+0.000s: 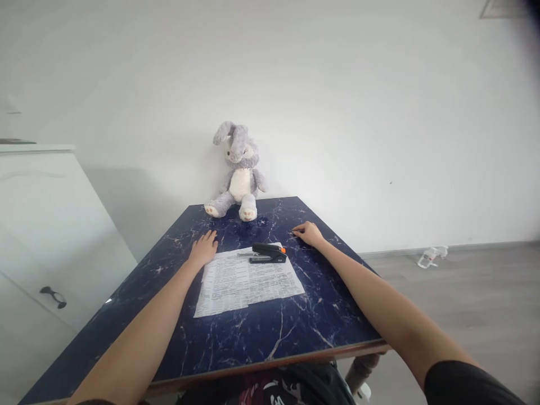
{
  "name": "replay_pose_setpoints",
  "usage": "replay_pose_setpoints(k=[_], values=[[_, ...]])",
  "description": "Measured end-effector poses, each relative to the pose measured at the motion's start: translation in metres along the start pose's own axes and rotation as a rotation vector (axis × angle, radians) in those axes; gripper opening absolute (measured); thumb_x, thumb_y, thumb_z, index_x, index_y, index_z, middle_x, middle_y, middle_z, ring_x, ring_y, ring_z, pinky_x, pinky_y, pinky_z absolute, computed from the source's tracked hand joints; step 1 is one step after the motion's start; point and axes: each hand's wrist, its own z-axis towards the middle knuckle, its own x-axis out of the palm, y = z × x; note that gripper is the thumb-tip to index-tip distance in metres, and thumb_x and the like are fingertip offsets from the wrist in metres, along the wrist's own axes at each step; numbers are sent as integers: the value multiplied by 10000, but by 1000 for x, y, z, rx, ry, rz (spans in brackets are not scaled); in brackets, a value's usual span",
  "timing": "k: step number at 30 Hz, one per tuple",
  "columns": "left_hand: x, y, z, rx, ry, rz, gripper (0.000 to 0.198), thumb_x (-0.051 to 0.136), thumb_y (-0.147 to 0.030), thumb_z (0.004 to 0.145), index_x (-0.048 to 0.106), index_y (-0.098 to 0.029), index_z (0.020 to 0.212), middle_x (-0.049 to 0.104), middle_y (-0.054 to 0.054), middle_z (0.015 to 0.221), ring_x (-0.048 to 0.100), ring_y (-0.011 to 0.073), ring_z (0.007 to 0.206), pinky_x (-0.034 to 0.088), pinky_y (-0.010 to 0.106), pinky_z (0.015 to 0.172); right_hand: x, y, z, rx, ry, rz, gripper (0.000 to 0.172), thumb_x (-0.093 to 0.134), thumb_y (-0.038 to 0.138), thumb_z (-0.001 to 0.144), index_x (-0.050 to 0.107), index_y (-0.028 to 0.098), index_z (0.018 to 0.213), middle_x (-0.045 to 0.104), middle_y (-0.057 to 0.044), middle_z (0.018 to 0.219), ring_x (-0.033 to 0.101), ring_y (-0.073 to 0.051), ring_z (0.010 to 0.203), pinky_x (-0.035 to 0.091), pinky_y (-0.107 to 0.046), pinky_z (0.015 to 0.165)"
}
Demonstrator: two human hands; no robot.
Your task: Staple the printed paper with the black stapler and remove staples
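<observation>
My left hand (203,248) lies flat on the dark blue marbled table (270,337), fingers stretched forward, just beside the upper left corner of some printed paper (232,289). On the table to the right of the paper rests my right hand (310,233), its fingers loosely bent and pointing left, with no object visible in them. A black stapler (269,254) with an orange end lies on the upper right part of the paper, between my two hands. It is touched by neither hand. Whether the paper is one sheet or more, I cannot tell.
A grey plush rabbit (241,183) sits at the table's far edge against the white wall (358,112). To the left stands a white cabinet (46,225) with a dark handle. Some clear plastic (432,256) lies on the grey floor (459,298) at the right.
</observation>
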Motion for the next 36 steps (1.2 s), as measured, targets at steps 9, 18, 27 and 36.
replay_pose_setpoints(k=[9, 18, 27, 36], values=[[-7, -1, -2, 63, -16, 50, 483, 408, -270, 1031, 571, -251, 1485, 501, 84, 1591, 470, 337, 1448, 371, 536, 1182, 4, -1, 1, -16, -31, -25, 476, 737, 290, 889, 621, 192, 1340, 714, -70, 969, 644, -260, 1014, 486, -350, 939], [-14, -10, -9, 99, -167, 57, 276, 528, -145, 945, 789, -181, 1027, 693, 157, 1126, 663, 296, 1078, 510, 395, 997, 5, 1, 1, 0, -12, -28, 454, 727, 269, 894, 583, 173, 1313, 735, -75, 933, 644, -283, 1033, 486, -373, 939], [-22, -51, -27, 177, -249, -259, 183, 381, -239, 1050, 541, -209, 1133, 686, 59, 890, 667, 215, 778, 495, 320, 728, -1, 4, -2, 5, -16, -12, 448, 706, 328, 911, 582, 152, 1304, 728, -93, 971, 652, -285, 1010, 498, -365, 885], [-32, -110, -59, 425, -120, -433, 341, 318, -336, 1081, 622, -201, 1007, 700, 78, 991, 661, 226, 951, 492, 366, 901, -4, 8, -3, -2, -14, -9, 400, 692, 293, 914, 598, 140, 1272, 729, -75, 937, 660, -259, 952, 493, -350, 878]])
